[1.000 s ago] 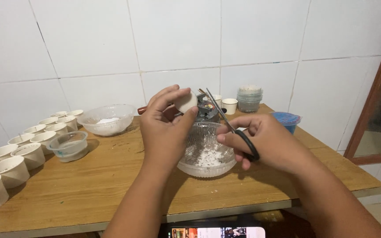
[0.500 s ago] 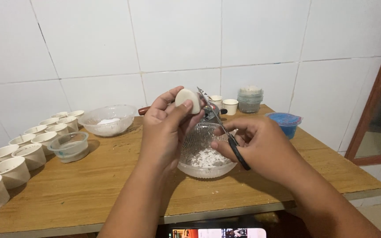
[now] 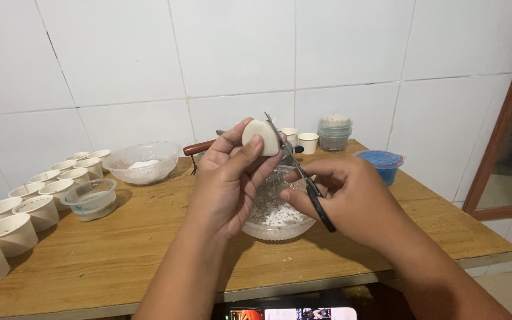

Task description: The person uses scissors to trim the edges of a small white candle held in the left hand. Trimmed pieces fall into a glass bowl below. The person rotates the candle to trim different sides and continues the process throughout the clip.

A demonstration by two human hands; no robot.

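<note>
Now we pinch the pale rounded white lump (image 3: 261,137) in our left hand (image 3: 227,181), fingers closed round it, held right above the clear glass bowl of white shavings (image 3: 277,214) so bits can drop in. Our right hand (image 3: 351,198) grips black-handled scissors (image 3: 301,172), blades at the lump's edge. Small white paper cups (image 3: 31,201) crowd the wooden table (image 3: 149,249)'s left; the near edge lies open.

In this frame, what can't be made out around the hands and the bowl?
Head view only:
- Black-handled scissors: handle loops hidden inside the right hand.
- Pale rounded white lump: underside covered by the left hand; material unclear.
- Clear glass bowl: far side blocked by both hands; white bits too small to identify.
- Row of white cups: cut off at left edge.
</note>
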